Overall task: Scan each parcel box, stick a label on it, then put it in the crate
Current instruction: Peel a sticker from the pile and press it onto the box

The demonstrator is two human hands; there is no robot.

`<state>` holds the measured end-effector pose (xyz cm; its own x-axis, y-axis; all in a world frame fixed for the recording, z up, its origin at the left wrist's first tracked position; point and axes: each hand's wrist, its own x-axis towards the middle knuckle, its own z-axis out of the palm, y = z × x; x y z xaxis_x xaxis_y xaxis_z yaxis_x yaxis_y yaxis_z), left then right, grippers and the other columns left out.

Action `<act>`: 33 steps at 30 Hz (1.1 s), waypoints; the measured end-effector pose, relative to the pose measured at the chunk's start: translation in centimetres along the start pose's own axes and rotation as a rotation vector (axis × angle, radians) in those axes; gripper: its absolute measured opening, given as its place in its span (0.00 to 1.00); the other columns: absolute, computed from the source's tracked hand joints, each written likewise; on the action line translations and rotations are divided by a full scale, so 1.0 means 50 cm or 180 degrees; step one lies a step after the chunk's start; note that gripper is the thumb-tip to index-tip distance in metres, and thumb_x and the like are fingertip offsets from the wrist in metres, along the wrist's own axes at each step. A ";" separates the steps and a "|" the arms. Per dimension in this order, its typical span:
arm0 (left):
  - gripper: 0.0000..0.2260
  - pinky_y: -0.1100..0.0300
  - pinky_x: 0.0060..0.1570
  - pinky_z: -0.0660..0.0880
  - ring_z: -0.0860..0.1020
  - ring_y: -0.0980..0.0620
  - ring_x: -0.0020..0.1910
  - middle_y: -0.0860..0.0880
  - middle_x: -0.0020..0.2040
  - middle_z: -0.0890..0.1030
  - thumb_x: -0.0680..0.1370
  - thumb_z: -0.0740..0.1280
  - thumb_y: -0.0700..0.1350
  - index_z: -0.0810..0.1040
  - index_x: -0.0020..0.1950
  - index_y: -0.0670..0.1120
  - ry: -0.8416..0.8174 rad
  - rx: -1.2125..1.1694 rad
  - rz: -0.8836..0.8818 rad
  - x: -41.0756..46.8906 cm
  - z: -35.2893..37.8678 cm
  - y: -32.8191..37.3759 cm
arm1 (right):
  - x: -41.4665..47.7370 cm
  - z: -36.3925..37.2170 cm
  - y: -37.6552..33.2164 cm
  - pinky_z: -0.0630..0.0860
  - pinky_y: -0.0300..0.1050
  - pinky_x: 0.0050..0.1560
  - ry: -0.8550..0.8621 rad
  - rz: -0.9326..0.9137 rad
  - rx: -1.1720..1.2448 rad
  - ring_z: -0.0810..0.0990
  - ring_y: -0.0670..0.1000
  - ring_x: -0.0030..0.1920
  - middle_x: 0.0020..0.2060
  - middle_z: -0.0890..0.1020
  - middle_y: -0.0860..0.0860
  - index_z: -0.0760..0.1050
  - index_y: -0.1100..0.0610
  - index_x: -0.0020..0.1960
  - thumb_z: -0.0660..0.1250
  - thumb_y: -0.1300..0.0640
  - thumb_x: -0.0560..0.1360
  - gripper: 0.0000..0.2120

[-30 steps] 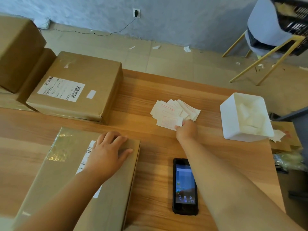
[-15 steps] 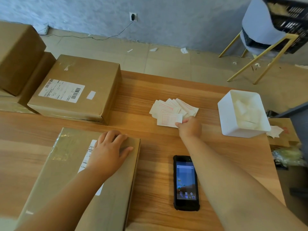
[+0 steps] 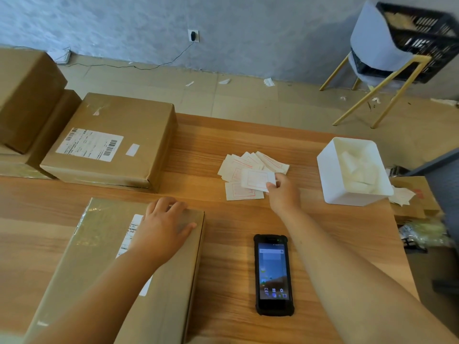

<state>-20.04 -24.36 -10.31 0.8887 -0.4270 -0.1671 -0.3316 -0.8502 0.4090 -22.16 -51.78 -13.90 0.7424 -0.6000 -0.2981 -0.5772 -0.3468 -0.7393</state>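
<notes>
A brown parcel box (image 3: 94, 269) lies at the near left of the wooden table (image 3: 223, 219). My left hand (image 3: 161, 229) rests flat on its top, partly covering its white shipping label. My right hand (image 3: 283, 194) pinches one white label with a red frame (image 3: 257, 178), lifted slightly above a fanned pile of the same labels (image 3: 246, 165). A black handheld scanner (image 3: 273, 274) lies screen-up on the table between my forearms. A black crate (image 3: 427, 38) sits on a chair at the far right.
A second parcel box with a barcode label (image 3: 109, 142) lies at the back left, beside more stacked boxes (image 3: 24, 100). A white bin (image 3: 352, 170) holding paper scraps stands at the right. The table's right edge drops to cardboard and clutter (image 3: 417, 207).
My right hand has picked one label off the pile and drawn it back toward me. My left hand has stayed on the near box.
</notes>
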 end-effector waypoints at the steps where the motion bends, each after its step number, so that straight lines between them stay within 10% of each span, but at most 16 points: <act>1: 0.21 0.51 0.63 0.66 0.65 0.44 0.65 0.48 0.62 0.72 0.73 0.69 0.54 0.74 0.63 0.49 0.0012 -0.0058 -0.0006 0.001 -0.001 0.005 | -0.005 -0.008 -0.004 0.70 0.32 0.31 -0.0033 -0.0066 0.0096 0.77 0.43 0.42 0.49 0.78 0.45 0.75 0.53 0.59 0.59 0.60 0.80 0.10; 8: 0.20 0.57 0.57 0.69 0.70 0.50 0.62 0.51 0.61 0.74 0.74 0.65 0.57 0.74 0.63 0.50 0.0195 -0.0786 -0.0004 0.016 -0.023 0.072 | -0.067 -0.077 -0.047 0.74 0.34 0.30 -0.0715 -0.0303 0.1070 0.79 0.43 0.36 0.43 0.84 0.46 0.76 0.49 0.49 0.66 0.62 0.77 0.08; 16: 0.05 0.72 0.33 0.72 0.78 0.62 0.34 0.57 0.36 0.82 0.77 0.64 0.44 0.80 0.46 0.50 0.0187 -0.2665 -0.0246 -0.008 -0.085 0.106 | -0.147 -0.096 -0.118 0.72 0.35 0.31 -0.1358 -0.0781 0.1166 0.77 0.43 0.33 0.39 0.85 0.49 0.79 0.54 0.47 0.68 0.64 0.75 0.06; 28: 0.02 0.67 0.35 0.78 0.82 0.54 0.34 0.49 0.36 0.85 0.74 0.69 0.40 0.81 0.42 0.45 0.0324 -0.3475 -0.0491 -0.076 -0.179 0.002 | -0.272 0.024 -0.240 0.77 0.41 0.36 -0.0824 -0.0219 0.1962 0.84 0.46 0.42 0.42 0.86 0.48 0.71 0.52 0.56 0.73 0.56 0.72 0.16; 33: 0.03 0.66 0.35 0.77 0.81 0.55 0.33 0.47 0.36 0.84 0.74 0.69 0.40 0.81 0.42 0.42 0.0123 -0.3567 -0.0503 -0.101 -0.200 -0.037 | -0.323 0.095 -0.263 0.79 0.45 0.35 -0.0419 -0.0635 0.1825 0.85 0.52 0.39 0.39 0.85 0.48 0.64 0.49 0.43 0.72 0.64 0.71 0.18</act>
<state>-20.75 -17.55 -1.24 0.9111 -0.3128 -0.2684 0.2387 -0.1303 0.9623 -24.93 -34.09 -2.21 0.8740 -0.4568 -0.1658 -0.1757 0.0212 -0.9842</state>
